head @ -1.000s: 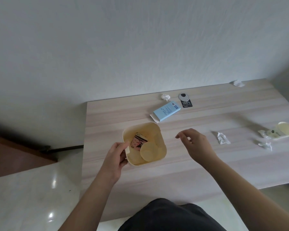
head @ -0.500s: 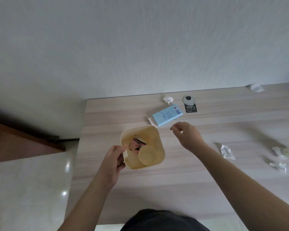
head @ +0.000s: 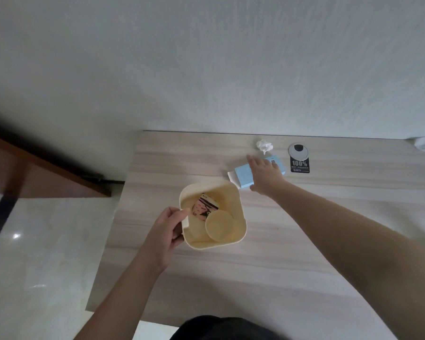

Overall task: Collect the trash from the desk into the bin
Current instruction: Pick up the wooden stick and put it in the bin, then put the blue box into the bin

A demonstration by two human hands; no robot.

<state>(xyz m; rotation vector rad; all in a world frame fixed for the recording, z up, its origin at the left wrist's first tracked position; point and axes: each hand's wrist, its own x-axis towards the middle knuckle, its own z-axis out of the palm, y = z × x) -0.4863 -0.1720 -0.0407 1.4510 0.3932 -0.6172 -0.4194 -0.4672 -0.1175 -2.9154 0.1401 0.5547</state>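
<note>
Crumpled tissue (head: 264, 146) beyond blue box (head: 243, 177).

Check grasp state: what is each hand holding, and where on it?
Left hand grips the cream bin by its near-left rim. Right hand lies over the blue box, fingers spread; not yet closed on it.
</note>
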